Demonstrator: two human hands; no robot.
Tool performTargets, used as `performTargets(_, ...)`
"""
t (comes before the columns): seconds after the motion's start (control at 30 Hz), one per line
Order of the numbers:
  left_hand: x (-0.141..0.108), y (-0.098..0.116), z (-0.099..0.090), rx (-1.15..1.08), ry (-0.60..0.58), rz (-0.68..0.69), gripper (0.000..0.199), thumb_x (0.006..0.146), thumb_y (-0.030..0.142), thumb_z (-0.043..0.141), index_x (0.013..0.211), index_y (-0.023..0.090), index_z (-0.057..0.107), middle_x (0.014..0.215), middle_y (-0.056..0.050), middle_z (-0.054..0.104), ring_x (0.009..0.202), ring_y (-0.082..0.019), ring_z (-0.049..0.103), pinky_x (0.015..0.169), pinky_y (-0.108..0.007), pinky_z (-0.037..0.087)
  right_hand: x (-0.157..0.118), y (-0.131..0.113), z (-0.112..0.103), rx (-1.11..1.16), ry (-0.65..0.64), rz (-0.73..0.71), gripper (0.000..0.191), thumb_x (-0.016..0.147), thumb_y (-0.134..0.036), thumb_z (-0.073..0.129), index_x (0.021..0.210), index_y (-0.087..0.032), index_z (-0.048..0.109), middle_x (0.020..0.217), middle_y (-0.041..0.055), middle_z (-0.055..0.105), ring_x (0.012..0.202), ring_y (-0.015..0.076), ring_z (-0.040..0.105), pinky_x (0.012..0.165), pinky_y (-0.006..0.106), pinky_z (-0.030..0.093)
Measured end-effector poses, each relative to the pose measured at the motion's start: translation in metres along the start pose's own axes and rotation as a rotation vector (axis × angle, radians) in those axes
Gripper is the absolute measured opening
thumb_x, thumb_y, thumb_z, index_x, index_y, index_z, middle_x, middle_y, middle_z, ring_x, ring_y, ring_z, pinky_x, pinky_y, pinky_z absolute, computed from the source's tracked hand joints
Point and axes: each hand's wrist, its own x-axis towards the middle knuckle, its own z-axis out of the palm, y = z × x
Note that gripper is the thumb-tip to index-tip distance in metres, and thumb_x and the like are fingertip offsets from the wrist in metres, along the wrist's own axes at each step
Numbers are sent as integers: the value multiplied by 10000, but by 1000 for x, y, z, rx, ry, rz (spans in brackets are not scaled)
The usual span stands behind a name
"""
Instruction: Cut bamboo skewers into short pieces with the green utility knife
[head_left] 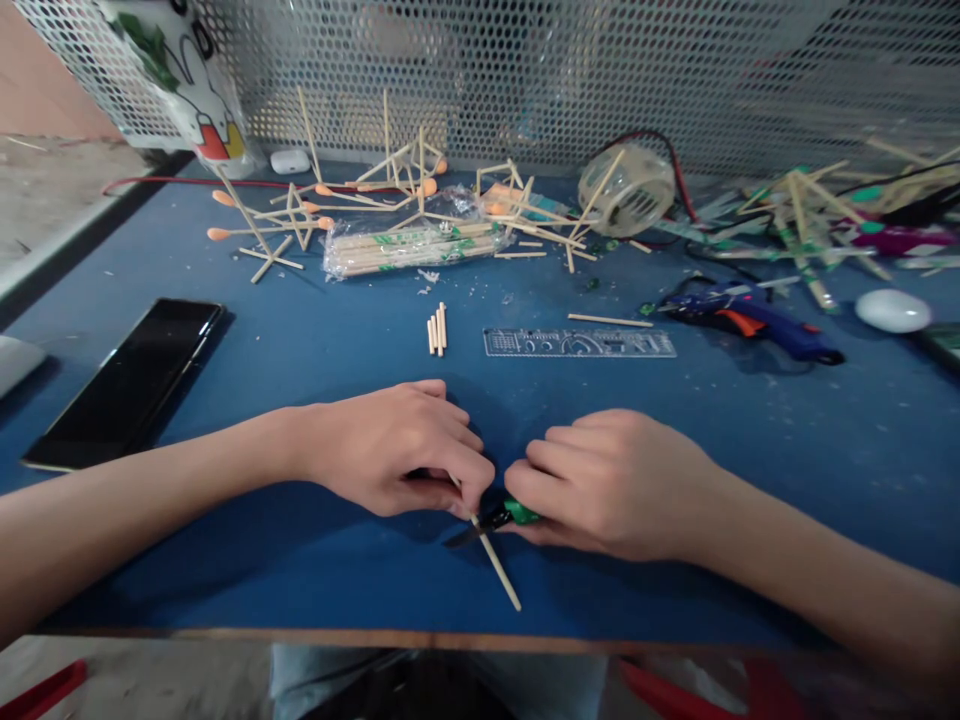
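Note:
A thin wooden stick [500,572] slants toward the table's front edge, its upper end pinched in the fingers of my left hand [409,450]. My right hand [615,485] is wrapped round a utility knife [520,513] with a green handle. The knife's dark blade lies across the stick, just below my left fingertips. Most of the handle is hidden in my right fist. Beyond my hands, several short cut stick pieces [437,330] lie side by side. A clear ruler [579,343] rests to their right, with a longer loose stick [610,320] behind it.
A black phone [131,380] lies at left. Farther back are a plastic-wrapped stick bundle [412,250], stick frames with orange tips [420,187] and a clear round container [626,190]. A blue glue gun [754,318] and a white egg-shaped object [892,311] sit at right, before a perforated metal panel [480,80].

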Motion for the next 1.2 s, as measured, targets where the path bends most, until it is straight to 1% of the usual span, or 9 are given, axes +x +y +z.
performTargets(0.1, 0, 0, -1, -17, 7, -4, 116, 986, 202, 621, 895, 248, 676, 822, 25, 697, 801, -140, 622, 736, -335, 283, -2, 5, -1, -4, -27, -46, 463, 1080, -489, 294, 784, -231, 540, 604, -40, 544, 511, 140, 450, 529, 326, 176)
performTargets(0.3, 0, 0, 0, -23, -23, -10, 137, 1003, 237, 597, 898, 249, 684, 810, 15, 690, 795, -151, 611, 735, -351, 278, -5, 6, -1, 13, -19, 0, 465, 1075, -507, 301, 778, -233, 530, 592, -48, 539, 496, 142, 462, 517, 328, 172)
performTargets(0.47, 1, 1, -1, -38, -15, -10, 137, 1002, 208, 593, 907, 248, 683, 841, 21, 710, 804, -138, 626, 742, -344, 283, -4, 5, -1, -2, -29, -41, 465, 1080, -484, 293, 777, -231, 537, 601, -44, 549, 503, 142, 466, 522, 325, 178)
performTargets(0.63, 0, 1, -1, -13, -11, -2, 120, 988, 216, 614, 900, 254, 685, 814, 19, 691, 796, -148, 619, 730, -342, 281, -3, -2, 0, 38, -8, 41, 456, 1059, -522, 354, 776, -226, 554, 600, -39, 555, 499, 142, 447, 528, 332, 154)
performTargets(0.8, 0, 0, 0, -39, -37, -22, 147, 1013, 214, 574, 912, 253, 674, 848, 18, 715, 812, -150, 617, 751, -356, 283, -5, -1, -3, 7, -30, 18, 444, 1064, -503, 359, 780, -225, 558, 607, -35, 560, 508, 137, 447, 536, 321, 177)
performTargets(0.9, 0, 0, 0, -24, -37, -23, 141, 1010, 233, 584, 911, 256, 680, 832, 19, 700, 815, -152, 614, 749, -354, 278, -4, -3, -3, 16, -24, 47, 437, 1067, -497, 341, 783, -232, 540, 609, -40, 558, 505, 145, 461, 525, 330, 175)
performTargets(1.07, 0, 0, -1, -37, -26, -22, 140, 1011, 222, 581, 909, 248, 674, 836, 16, 707, 811, -145, 617, 748, -352, 283, -3, -1, -2, -21, -12, 23, 445, 1055, -534, 363, 763, -240, 524, 585, -54, 538, 488, 143, 470, 510, 327, 179)
performTargets(1.2, 1, 0, -2, -38, -28, -10, 130, 1003, 222, 601, 904, 249, 682, 825, 17, 704, 804, -143, 613, 744, -351, 283, -4, 0, -2, -24, -13, 47, 454, 1051, -544, 369, 750, -238, 515, 573, -59, 532, 480, 139, 465, 507, 327, 169)
